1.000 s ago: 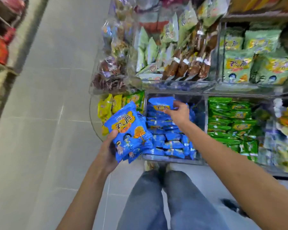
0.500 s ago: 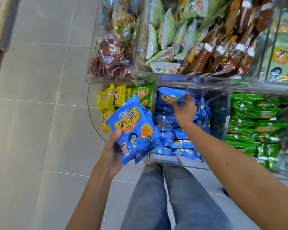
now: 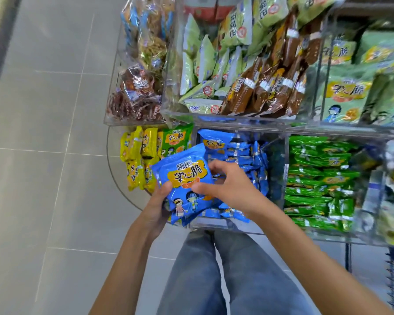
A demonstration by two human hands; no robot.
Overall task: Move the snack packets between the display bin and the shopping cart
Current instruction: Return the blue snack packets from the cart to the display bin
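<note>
Stock check, lower tier, as I read it from my monitor.

1. Stack of glossy blue plastic snack packets, held just in front of the lower tier. I count at least three from the edges fanned at the bottom, and the rest are hidden.
2. Front packet of that stack: I read 掌心脆 in large dark characters on an orange-yellow panel. Two smaller characters above it are too soft to read, and two cartoon children are printed below.
3. Left hand: grips the stack from the left and beneath, thumb on the front.
4. Right hand: thumb pressed on the front packet, fingers curled round its right edge, pinching it.
5. Clear acrylic display bin, directly behind the stack: full of matching blue packets, too many for me to count. One upright blue packet stands at the back.
6. Left neighbour: small yellow packets, uncounted, and one green packet bearing the same three characters.
7. Right neighbour: bright green packets, piled flat, uncounted.
</note>
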